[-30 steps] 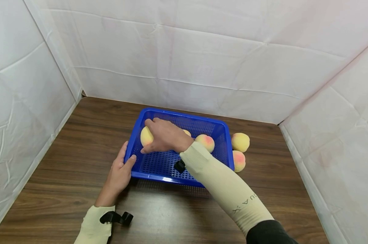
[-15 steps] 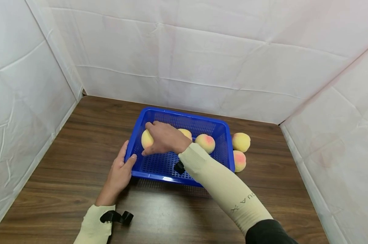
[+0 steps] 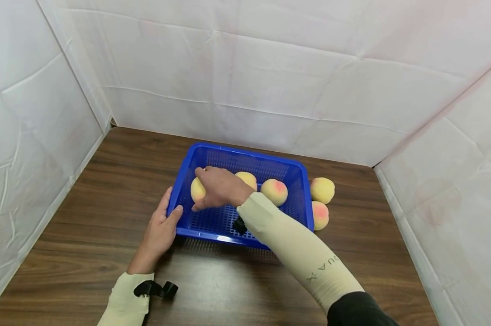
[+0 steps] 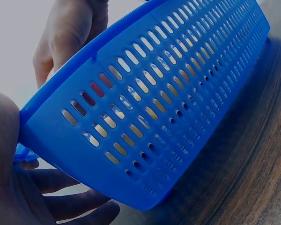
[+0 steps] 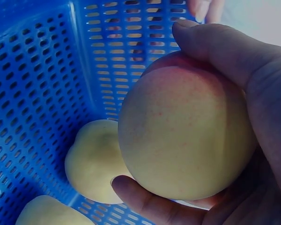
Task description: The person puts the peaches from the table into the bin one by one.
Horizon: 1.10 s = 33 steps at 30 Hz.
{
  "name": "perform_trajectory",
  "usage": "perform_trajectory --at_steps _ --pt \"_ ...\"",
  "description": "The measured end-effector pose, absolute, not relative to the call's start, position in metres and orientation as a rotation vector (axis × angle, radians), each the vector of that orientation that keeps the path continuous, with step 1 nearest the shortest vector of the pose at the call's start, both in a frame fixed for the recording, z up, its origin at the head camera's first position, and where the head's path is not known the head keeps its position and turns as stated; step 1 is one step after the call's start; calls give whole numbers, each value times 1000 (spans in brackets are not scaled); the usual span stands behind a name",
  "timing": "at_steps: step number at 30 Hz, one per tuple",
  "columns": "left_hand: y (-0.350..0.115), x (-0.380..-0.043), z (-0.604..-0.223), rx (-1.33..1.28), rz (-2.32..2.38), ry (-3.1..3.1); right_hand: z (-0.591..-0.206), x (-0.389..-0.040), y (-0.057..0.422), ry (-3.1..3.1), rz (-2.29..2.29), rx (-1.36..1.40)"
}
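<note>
My left hand (image 3: 159, 231) grips the left rim of a blue perforated plastic basket (image 3: 241, 241), its thumb over the edge near the front corner. In the left wrist view its fingers (image 4: 75, 204) lie below the rim. Inside the basket, my right hand (image 3: 221, 188) holds a yellow peach with a pink blush (image 5: 187, 131), thumb on one side and fingers curled round the other. Part of that held peach (image 3: 197, 190) shows left of the hand from above. A second peach (image 3: 246, 179) lies partly behind the right hand, and a third peach (image 3: 274, 192) sits further right in the basket.
Two more peaches, one mostly yellow (image 3: 322, 190) and one pinker (image 3: 320, 215), lie on the wooden table (image 3: 78, 217) against the basket's right side. White cloth walls (image 3: 265, 77) enclose the table at the back and sides.
My right hand, with the peach in it, has shifted slightly toward me, baring more of the peach behind it. The left hand and basket have hardly moved.
</note>
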<state>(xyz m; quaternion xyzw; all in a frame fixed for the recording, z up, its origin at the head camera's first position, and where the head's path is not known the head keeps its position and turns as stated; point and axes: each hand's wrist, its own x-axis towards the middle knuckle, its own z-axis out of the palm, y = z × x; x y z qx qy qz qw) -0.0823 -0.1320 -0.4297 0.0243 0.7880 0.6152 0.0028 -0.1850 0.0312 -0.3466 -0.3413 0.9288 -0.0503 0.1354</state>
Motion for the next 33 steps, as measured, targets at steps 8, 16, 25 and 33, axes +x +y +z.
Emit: perform_trajectory --at_steps 8,16,25,33 --pt "-132 -83 -429 61 1919 2474 -352 -187 29 2681 -82 -1025" --pt "-132 -84 -430 56 1903 2484 -358 -187 27 2646 -56 -1023" --pt "-131 -83 -429 63 1944 2472 -363 -185 26 2625 -26 -999" --pt "-132 -82 -428 70 1959 2461 -370 -185 23 2623 6 -983"
